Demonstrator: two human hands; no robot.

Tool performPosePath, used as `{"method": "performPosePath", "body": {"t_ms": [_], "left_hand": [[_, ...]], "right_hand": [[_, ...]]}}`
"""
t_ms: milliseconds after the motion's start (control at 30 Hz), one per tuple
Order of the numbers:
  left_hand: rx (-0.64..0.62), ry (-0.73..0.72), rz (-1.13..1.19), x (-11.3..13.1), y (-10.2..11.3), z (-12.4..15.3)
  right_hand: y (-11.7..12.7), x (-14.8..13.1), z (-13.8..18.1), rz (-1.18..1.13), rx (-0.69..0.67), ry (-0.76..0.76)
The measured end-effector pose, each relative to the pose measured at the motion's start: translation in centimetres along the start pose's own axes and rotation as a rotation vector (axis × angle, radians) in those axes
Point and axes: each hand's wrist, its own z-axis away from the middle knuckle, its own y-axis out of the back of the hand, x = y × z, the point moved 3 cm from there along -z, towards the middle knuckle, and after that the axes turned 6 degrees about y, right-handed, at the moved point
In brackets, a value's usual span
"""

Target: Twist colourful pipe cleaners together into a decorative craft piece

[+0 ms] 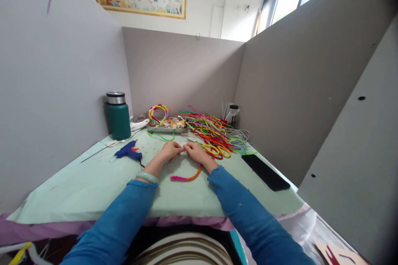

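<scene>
My left hand [170, 150] and my right hand [195, 151] meet over the pale green table cover [93, 182], fingers pinched together on a small whitish piece [183, 148] between them; what it is I cannot make out. A pink and orange fuzzy pipe-cleaner strip [186, 177] lies curved on the cover just below my wrists. A jade bangle [147, 177] circles my left wrist. Both sleeves are blue.
A blue glue gun [128, 151] lies left of my hands, with a green flask [117, 116] behind it. A metal tray [166, 126] with a colourful ring stands at the back. A heap of coloured pipe cleaners [214, 134] lies to the right, near a black phone [265, 172]. Grey partitions enclose the desk.
</scene>
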Motion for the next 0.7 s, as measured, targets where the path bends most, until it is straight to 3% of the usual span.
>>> {"method": "performPosePath", "body": {"t_ms": [700], "left_hand": [[-0.009,0.028,-0.004,0.31,0.01,0.44]], "right_hand": [[-0.16,0.19,-0.03,-0.002,0.013,-0.002]]}}
